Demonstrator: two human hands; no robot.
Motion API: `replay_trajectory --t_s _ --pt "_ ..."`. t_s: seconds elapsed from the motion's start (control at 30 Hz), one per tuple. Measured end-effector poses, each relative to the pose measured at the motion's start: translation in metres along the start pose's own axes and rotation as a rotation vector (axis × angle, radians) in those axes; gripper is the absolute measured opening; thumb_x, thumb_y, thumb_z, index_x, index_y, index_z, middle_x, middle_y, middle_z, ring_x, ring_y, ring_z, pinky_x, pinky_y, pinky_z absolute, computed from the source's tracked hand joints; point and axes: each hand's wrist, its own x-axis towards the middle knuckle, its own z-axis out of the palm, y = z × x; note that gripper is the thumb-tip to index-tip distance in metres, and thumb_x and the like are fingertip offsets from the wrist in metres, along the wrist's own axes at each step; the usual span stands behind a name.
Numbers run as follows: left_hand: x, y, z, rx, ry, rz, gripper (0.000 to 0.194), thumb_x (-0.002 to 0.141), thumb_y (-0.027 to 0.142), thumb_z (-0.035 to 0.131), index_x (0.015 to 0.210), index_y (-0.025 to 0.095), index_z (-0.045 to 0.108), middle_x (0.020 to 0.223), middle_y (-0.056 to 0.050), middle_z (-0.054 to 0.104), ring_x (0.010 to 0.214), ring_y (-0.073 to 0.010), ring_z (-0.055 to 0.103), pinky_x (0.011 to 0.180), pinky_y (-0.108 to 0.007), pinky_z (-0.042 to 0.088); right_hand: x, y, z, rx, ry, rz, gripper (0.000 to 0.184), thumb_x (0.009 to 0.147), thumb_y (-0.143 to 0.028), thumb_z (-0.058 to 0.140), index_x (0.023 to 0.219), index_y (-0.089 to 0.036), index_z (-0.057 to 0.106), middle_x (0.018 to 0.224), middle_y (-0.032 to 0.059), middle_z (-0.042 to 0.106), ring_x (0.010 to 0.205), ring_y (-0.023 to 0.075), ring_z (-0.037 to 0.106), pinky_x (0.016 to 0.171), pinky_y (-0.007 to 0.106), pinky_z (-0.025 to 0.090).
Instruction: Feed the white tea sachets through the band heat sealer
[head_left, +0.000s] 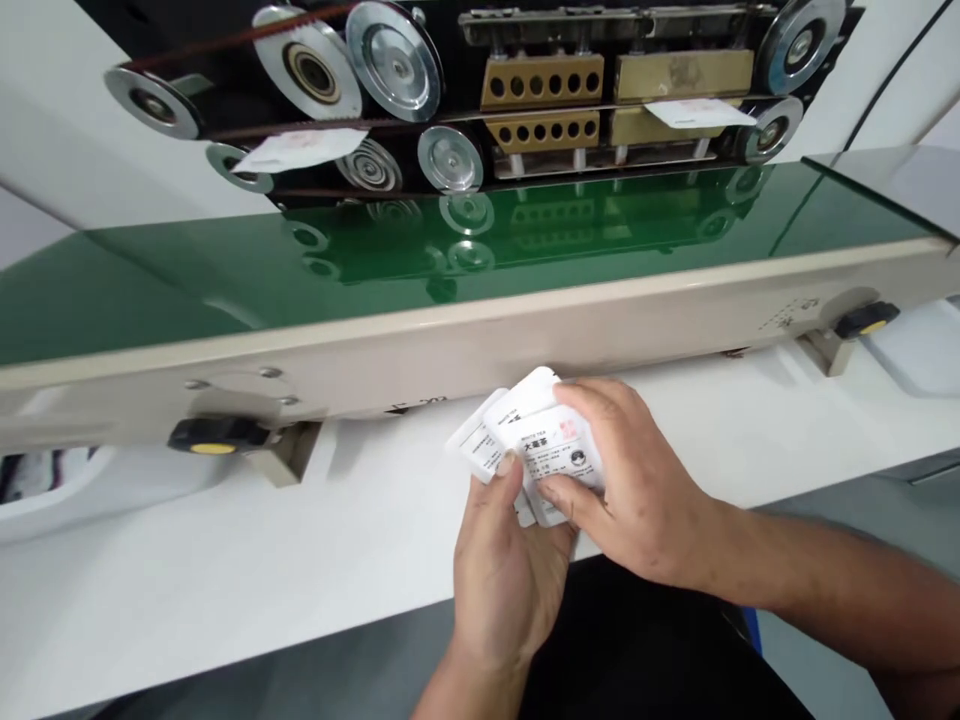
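Several small white printed sachets (536, 415) are fanned out between my two hands, just in front of the machine's pale front rail. My left hand (506, 570) grips them from below, thumb pressed on top. From the right, my right hand (637, 470) pinches the front sachet (559, 445), which bears black lettering and a red stamp. Two more white sachets are in the band sealing machine (450, 100): one sachet (300, 150) sticks out at the left, another sachet (701, 113) by the brass blocks at the right.
A glossy green conveyor belt (187, 270) runs below the rollers. Black knobs with yellow centres, a left knob (217, 435) and a right knob (866, 320), jut from the rail. A white bin (112, 500) stands at the left on the white table (360, 570).
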Motion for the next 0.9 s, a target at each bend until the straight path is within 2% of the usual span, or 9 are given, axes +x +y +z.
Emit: replay_trajectory --t_s 0.17,0.3,0.4,0.47,0.63,0.73,0.83,0.9 --pt "-0.002 -0.002 0.001 0.039 -0.055 0.061 0.044 0.089 0.016 0.058 0.131 0.031 0.060 0.113 -0.004 0.074 0.100 -0.0232 0.069 0.075 -0.032 0.061 -0.010 0.010 0.003 0.032 0.121 0.130 0.065 0.083 -0.023 0.068 0.138 -0.008 0.039 0.130 0.0193 0.048 0.121 0.0272 0.049 0.101 0.043 0.048" --pt "-0.002 -0.004 0.001 0.068 -0.054 0.073 0.046 0.089 0.013 0.060 0.130 0.034 0.060 0.113 -0.003 0.074 0.104 -0.0226 0.068 0.077 -0.033 0.061 -0.014 0.012 -0.002 0.117 0.114 0.172 0.056 0.083 -0.021 0.069 0.132 -0.010 0.046 0.119 0.0142 0.055 0.108 0.0226 0.057 0.091 0.037 0.053" --pt "-0.001 -0.003 0.002 0.086 -0.025 0.053 0.043 0.089 0.019 0.063 0.129 0.034 0.060 0.113 -0.004 0.073 0.103 -0.0215 0.068 0.076 -0.030 0.061 -0.015 0.013 -0.007 0.167 0.109 0.135 0.047 0.085 -0.019 0.067 0.128 -0.010 0.050 0.116 0.0124 0.057 0.105 0.0201 0.058 0.089 0.034 0.053" --pt "-0.001 -0.002 0.002 0.100 -0.008 0.038 0.046 0.086 0.017 0.065 0.130 0.031 0.060 0.109 -0.005 0.074 0.097 -0.0198 0.069 0.076 -0.029 0.060 -0.014 0.014 -0.009 0.194 0.069 0.076 0.044 0.086 -0.018 0.066 0.127 -0.010 0.052 0.116 0.0122 0.057 0.105 0.0199 0.058 0.092 0.034 0.051" --pt "0.000 -0.002 0.003 0.151 0.025 0.061 0.059 0.081 0.012 0.067 0.137 0.024 0.054 0.098 -0.006 0.077 0.085 -0.0235 0.073 0.083 -0.037 0.059 -0.016 0.012 -0.006 0.232 -0.024 -0.021 0.044 0.088 -0.015 0.061 0.130 -0.009 0.050 0.125 0.0146 0.053 0.120 0.0219 0.051 0.107 0.035 0.043" --pt "0.002 -0.003 -0.002 0.161 0.062 0.081 0.061 0.079 0.015 0.071 0.136 0.027 0.054 0.095 -0.003 0.077 0.090 -0.0272 0.073 0.085 -0.039 0.059 -0.019 0.006 -0.002 0.220 0.018 0.124 0.055 0.084 -0.020 0.065 0.135 -0.009 0.045 0.132 0.0170 0.048 0.123 0.0236 0.049 0.107 0.036 0.043" --pt "0.008 -0.004 -0.011 0.210 0.059 0.078 0.050 0.078 0.024 0.074 0.126 0.029 0.061 0.089 -0.001 0.076 0.089 -0.0287 0.073 0.083 -0.040 0.059 -0.021 0.001 -0.002 0.152 -0.010 0.352 0.051 0.082 -0.034 0.066 0.125 -0.011 0.050 0.113 0.0144 0.060 0.098 0.0257 0.061 0.086 0.039 0.052" --pt "0.012 -0.004 -0.015 0.270 0.034 0.108 0.037 0.081 0.030 0.073 0.117 0.028 0.065 0.089 -0.001 0.074 0.087 -0.0275 0.072 0.079 -0.039 0.059 -0.021 0.000 -0.003 0.101 -0.079 0.444 0.039 0.082 -0.043 0.064 0.109 -0.015 0.057 0.093 0.0098 0.066 0.079 0.0249 0.063 0.070 0.037 0.051"
